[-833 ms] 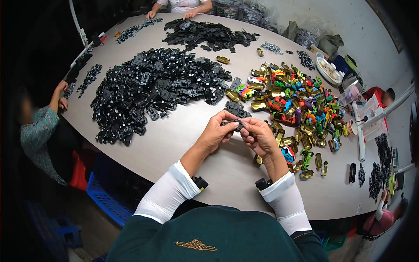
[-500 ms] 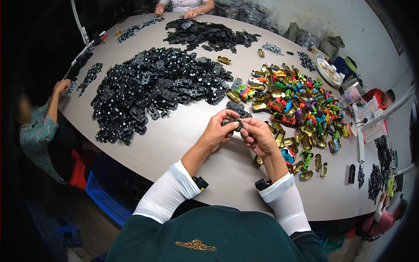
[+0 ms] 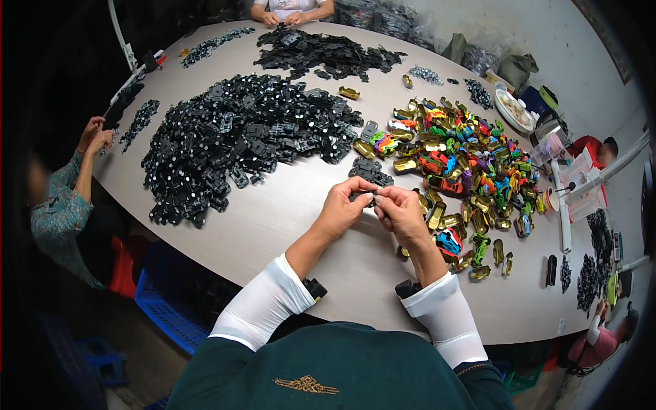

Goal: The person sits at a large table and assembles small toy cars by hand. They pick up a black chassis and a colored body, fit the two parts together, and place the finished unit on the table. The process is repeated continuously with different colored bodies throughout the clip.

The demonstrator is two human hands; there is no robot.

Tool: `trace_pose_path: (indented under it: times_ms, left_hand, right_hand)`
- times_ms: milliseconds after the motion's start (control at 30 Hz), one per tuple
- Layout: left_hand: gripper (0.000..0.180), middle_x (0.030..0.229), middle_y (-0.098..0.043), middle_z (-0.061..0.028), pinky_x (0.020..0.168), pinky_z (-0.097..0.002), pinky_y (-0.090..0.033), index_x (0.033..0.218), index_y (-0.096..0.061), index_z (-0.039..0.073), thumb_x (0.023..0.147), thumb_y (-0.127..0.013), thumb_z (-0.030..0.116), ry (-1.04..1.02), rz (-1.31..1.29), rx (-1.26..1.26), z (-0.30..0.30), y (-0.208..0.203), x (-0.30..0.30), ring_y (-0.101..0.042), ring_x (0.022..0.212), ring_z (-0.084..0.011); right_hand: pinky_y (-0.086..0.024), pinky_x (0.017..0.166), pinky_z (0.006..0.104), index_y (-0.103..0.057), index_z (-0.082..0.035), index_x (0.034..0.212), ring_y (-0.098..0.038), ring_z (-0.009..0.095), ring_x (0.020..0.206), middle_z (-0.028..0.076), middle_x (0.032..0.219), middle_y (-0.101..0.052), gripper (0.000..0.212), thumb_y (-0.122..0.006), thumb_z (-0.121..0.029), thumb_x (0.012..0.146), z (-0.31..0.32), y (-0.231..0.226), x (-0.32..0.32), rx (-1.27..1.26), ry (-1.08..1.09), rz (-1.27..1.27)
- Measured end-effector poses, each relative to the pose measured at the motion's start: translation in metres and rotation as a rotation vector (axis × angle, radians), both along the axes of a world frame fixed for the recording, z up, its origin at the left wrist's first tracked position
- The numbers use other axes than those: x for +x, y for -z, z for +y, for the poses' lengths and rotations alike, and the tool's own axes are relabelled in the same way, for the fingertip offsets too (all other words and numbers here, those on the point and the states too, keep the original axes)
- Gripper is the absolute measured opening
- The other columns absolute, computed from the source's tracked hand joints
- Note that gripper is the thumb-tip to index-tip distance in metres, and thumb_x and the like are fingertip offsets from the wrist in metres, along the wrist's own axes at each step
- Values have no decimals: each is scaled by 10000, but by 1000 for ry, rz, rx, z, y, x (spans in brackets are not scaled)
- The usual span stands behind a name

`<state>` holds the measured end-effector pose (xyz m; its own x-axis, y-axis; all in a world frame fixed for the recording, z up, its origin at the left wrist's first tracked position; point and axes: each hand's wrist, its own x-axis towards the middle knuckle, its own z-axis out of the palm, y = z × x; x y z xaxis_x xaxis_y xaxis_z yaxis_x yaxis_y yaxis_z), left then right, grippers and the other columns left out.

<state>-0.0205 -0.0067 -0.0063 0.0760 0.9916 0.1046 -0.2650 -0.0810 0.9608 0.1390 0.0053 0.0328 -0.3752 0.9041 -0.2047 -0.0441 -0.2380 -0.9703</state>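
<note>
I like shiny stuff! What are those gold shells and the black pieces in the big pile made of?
The gold curved shells look like metal or metal-coated plastic: they gleam like mirrors with bright highlights. The black flat pieces in the big pile look like moulded plastic, dull with small pale studs, though which exactly cannot be told. The left hand and right hand pinch one small dark piece together.

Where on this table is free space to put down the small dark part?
Bare table lies left of the left hand, below the black pile, and near the front edge. Right of the right hand, the coloured pieces crowd it.
</note>
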Motion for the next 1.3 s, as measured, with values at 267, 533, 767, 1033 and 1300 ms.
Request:
trace_pose_path:
  times_ms: [267,533,767,1033,1300]
  left_hand:
    - [123,821,-639,-22,659,-220,-459,971,-636,-7,863,-586,22,-80,37,-51,0,-8,0,-542,723,-60]
    - [120,845,-658,-45,714,-245,-472,969,-629,-11,863,-586,26,-125,143,14,-2,-12,1,-577,799,-92]
    - [119,778,-655,-57,640,-255,-471,963,-630,-9,869,-581,44,-174,244,141,-3,-10,4,-580,705,-89]
    - [139,756,-649,-68,584,-267,-446,961,-641,-14,866,-583,70,-254,370,256,-5,-5,8,-555,640,-101]
    - [201,730,-592,11,405,-175,-401,1099,-612,37,916,-564,105,-104,94,-77,-25,-26,-19,-469,545,-8]
  right_hand:
    - [-302,396,178,-617,13,1029,-433,35,456,-2,627,-565,154,-575,-82,915,-1,-5,1,-80,44,138]
    - [-282,381,177,-617,-12,976,-415,33,437,0,632,-566,124,-589,-119,921,-1,-1,-3,-75,73,124]
    - [-284,372,184,-618,-6,942,-409,37,422,5,613,-564,113,-584,-111,921,-2,0,-3,-68,104,125]
    - [-293,367,193,-637,11,876,-408,27,416,-4,585,-557,120,-554,-69,910,-7,8,-10,68,150,-24]
    - [-364,430,197,-651,-7,920,-500,59,501,15,652,-605,129,-556,-95,921,16,-13,24,91,109,0]
